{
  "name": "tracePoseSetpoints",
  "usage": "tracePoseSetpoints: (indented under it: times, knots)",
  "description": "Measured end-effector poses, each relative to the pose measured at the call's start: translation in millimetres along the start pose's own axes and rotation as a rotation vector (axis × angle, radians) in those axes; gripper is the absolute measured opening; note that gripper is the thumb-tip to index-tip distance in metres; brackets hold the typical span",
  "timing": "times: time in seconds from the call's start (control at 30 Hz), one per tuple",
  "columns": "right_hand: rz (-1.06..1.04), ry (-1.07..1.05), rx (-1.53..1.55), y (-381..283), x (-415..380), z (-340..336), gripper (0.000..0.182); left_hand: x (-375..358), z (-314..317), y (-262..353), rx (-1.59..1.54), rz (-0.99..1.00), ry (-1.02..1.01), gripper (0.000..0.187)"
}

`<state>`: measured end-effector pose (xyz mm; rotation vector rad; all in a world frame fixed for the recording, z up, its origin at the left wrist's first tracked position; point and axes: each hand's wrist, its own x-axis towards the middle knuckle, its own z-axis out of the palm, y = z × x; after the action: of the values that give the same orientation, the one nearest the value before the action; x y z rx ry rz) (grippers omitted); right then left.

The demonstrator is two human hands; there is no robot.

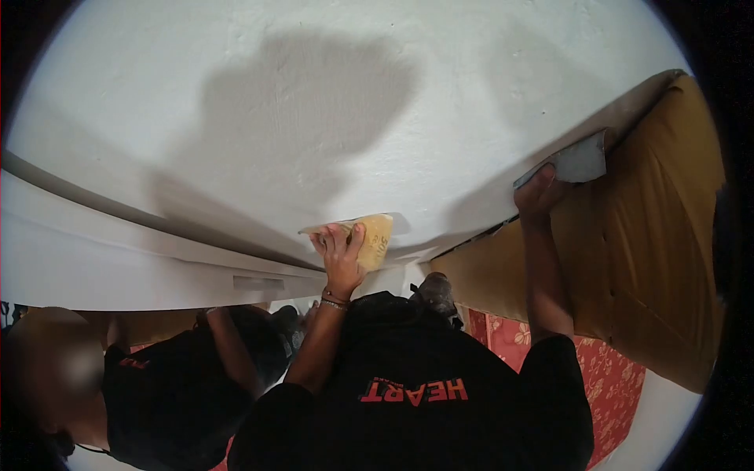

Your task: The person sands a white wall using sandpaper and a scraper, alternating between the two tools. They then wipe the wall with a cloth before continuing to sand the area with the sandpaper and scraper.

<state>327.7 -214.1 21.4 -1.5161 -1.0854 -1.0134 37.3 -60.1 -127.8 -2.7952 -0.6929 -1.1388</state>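
My left hand (341, 255) is pressed to a sheet of sandpaper (375, 242) with a yellowish back and dark printed marks, low on the white wall (463, 141). Its fingers curl over the sheet, and one edge lifts at the left. Farther right, my right hand (540, 191) is closed round the lower left end of a grey, bent sheet (583, 159) that looks like sandpaper. That sheet lies where the wall meets the top of mustard-brown padded furniture (636, 235).
A white panel (141, 251) with a recessed handle juts out at left. Below it is a person in a black shirt (181, 385). Red patterned fabric (605, 392) shows beneath the padded furniture. Shadows fall across the wall, which has small pits.
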Motion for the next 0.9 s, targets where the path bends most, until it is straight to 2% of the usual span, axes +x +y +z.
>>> tracePoseSetpoints:
  times: [0.07, 0.1, 0.2, 0.27, 0.33, 0.4, 0.47, 0.6, 0.67, 0.73, 0.8, 0.83, 0.9]
  knots:
    - [-0.004, -0.052, 0.002, 0, 4, 1, 0.056, 14, -21, 0, -0.109, -0.115, -0.004, 0.056]
    - [0.011, -0.044, 0.041, -2, 3, 3, 0.054, 42, -39, -2, -0.098, -0.075, 0.169, 0.061]
    - [0.005, 0.033, 0.018, 2, 1, 6, 0.053, 136, -119, -15, -0.359, -0.263, 0.564, 0.055]
    - [0.048, 0.001, -0.001, 1, 1, 5, 0.053, 146, -125, -10, -0.451, -0.306, 0.644, 0.057]
    - [0.034, 0.033, 0.004, -1, 5, 7, 0.055, 142, -116, 1, 0.059, -0.100, 0.419, 0.055]
    - [0.026, 0.055, 0.002, -1, 7, 9, 0.058, 104, -82, 11, 0.001, 0.117, 0.195, 0.057]
    - [-0.032, 0.098, -0.075, -7, 12, 8, 0.051, 73, -66, 17, -0.038, 0.161, -0.025, 0.054]
    - [-0.082, -0.125, -0.187, -41, 30, -19, 0.042, 68, -105, 11, -0.238, 0.070, -0.136, 0.053]
    - [-0.033, -0.105, -0.311, -59, 29, -22, 0.035, 70, -118, 10, -0.663, -0.071, 0.154, 0.039]
    - [0.042, -0.116, -0.271, -69, 27, -15, 0.026, 64, -123, -1, -0.488, -0.227, 0.447, 0.032]
    - [0.100, -0.134, -0.205, -82, 18, -10, 0.019, 69, -143, -4, -0.408, -0.418, 0.648, 0.034]
    - [0.323, -0.172, -0.081, -84, 1, -5, 0.019, 75, -146, -5, -0.416, -0.422, 0.644, 0.034]
    - [0.728, -0.320, 0.095, -79, -32, -2, 0.020, 88, -146, -7, -0.397, -0.177, 0.909, 0.037]
